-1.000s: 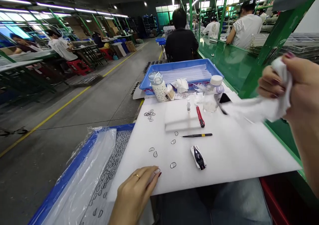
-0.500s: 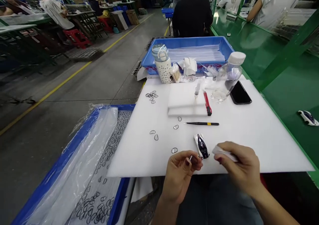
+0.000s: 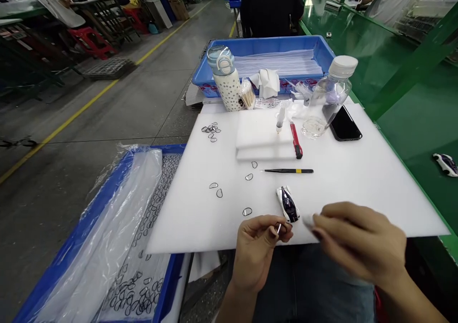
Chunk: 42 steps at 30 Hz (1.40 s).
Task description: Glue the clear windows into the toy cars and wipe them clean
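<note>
My left hand (image 3: 259, 249) hovers at the near edge of the white foam board (image 3: 358, 184), fingers pinched on a tiny clear part (image 3: 278, 227). My right hand (image 3: 359, 246) is beside it, blurred, fingers closed on a small white cloth (image 3: 308, 221). A white and dark toy car (image 3: 287, 203) lies on the board just beyond both hands. Black tweezers (image 3: 288, 171) lie farther back. Several small clear lens pieces (image 3: 247, 212) are scattered on the board left of the car.
A blue tray (image 3: 107, 237) of lens pieces under plastic film stands at the left. Farther back are a red knife (image 3: 296, 141), a clear bottle (image 3: 331, 91), a phone (image 3: 344, 125), a dotted flask (image 3: 226, 79) and a blue bin (image 3: 265, 46). Another toy car (image 3: 444, 163) lies on the green conveyor.
My right hand came down from the upper right with the cloth to the near edge. My left hand lifted off the board and pinched a small part. The view tilted downward.
</note>
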Motion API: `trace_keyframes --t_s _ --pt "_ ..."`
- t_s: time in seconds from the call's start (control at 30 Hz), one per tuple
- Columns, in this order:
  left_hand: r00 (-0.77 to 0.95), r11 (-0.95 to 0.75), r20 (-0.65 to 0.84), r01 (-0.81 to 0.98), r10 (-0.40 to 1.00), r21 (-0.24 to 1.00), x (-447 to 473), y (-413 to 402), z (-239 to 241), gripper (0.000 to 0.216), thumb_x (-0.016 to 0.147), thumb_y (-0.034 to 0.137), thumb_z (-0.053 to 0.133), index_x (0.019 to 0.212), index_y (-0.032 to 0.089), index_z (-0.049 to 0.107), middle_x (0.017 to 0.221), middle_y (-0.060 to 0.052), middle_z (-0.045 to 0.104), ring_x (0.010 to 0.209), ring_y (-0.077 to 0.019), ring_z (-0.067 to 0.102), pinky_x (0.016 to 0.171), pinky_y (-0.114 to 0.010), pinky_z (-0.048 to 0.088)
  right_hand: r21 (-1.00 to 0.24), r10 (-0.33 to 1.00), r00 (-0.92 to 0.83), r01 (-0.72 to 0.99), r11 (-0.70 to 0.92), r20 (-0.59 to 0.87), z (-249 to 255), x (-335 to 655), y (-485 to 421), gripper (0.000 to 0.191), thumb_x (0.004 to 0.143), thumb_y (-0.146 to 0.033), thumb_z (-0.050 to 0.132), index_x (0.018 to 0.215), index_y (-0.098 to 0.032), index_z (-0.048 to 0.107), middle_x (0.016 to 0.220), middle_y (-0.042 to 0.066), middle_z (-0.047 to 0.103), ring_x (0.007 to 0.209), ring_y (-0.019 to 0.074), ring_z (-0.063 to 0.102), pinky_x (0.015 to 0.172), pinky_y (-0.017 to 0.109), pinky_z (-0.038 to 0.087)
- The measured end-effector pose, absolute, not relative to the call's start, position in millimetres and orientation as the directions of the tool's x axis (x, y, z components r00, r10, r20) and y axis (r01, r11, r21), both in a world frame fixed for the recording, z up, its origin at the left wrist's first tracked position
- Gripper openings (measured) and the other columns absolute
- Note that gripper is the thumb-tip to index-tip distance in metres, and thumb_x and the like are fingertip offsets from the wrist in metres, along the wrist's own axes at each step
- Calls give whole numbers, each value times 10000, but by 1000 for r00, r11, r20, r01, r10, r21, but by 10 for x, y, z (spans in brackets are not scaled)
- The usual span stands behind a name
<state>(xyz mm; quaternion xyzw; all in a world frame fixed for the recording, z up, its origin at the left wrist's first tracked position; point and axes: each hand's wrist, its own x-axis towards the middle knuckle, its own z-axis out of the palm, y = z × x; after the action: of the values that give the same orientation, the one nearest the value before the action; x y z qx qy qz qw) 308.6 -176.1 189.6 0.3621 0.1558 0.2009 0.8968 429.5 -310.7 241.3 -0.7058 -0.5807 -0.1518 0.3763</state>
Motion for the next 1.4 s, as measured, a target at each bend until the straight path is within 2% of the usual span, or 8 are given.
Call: trace_keyframes --t_s 0.1,0.17,0.27,0.37,0.7,0.9,1.2,1.4 --pt "841 433 -57 -218 538 875 3047 -1713 1884 106 799 336 799 891 284 789 786 18 766 705 -86 704 687 -136 593 -540 604 498 832 -131 622 2343 4422 -3177 161 884 -77 626 973 -192 697 814 31 668 637 107 615 503 223 453" --pt "756 36 109 -173 645 984 3049 -1691 1872 121 817 229 779 925 284 777 835 20 765 761 -99 713 729 -159 595 -658 586 609 735 -165 534 2244 4458 -3165 142 895 -98 627 942 -200 714 766 12 664 626 103 604 497 220 443" --pt "650 -579 473 -62 595 813 3117 -1705 1844 180 817 87 739 965 189 750 874 -19 745 793 -110 696 754 -185 579 -752 627 673 627 -203 392 2085 4443 -3096 83 897 -164 651 889 -191 730 714 -2 654 612 99 599 516 216 454" --pt "652 -790 618 -46 440 612 3211 -1756 1803 167 840 60 701 995 118 716 857 -49 704 778 -133 665 714 -241 574 -771 655 679 596 -226 333 1987 4401 -3022 62 876 -188 680 897 -167 733 733 4 661 630 99 616 538 211 470" --pt "693 -738 498 73 521 671 3212 -1734 1792 200 847 155 724 1046 163 707 918 -31 664 855 -144 652 776 -272 565 -764 732 657 563 -316 182 2019 4429 -2965 87 893 -193 646 891 -179 731 763 -6 663 644 96 615 566 220 447" --pt "718 -703 428 119 549 701 3204 -1700 1805 205 868 162 683 1070 178 708 1161 -76 696 1064 -200 653 933 -367 559 -738 723 660 589 -330 204 2006 4418 -2934 54 879 -200 666 873 -170 711 751 -5 658 627 94 593 541 219 403" --pt "730 -737 428 152 533 658 3233 -1711 1809 188 871 149 653 1052 169 701 1123 -88 707 1028 -218 653 921 -405 571 -672 736 638 649 -356 227 1966 4398 -2944 77 889 -212 626 820 -184 646 722 -6 616 570 95 531 494 227 353" --pt "933 -804 310 -39 183 593 3232 -1446 1873 626 805 176 753 1380 179 507 1468 -121 496 1363 -281 434 1079 -469 486 -735 569 712 629 -254 412 1953 4343 -3031 102 923 -169 588 893 -180 685 730 9 637 616 113 565 523 240 405"
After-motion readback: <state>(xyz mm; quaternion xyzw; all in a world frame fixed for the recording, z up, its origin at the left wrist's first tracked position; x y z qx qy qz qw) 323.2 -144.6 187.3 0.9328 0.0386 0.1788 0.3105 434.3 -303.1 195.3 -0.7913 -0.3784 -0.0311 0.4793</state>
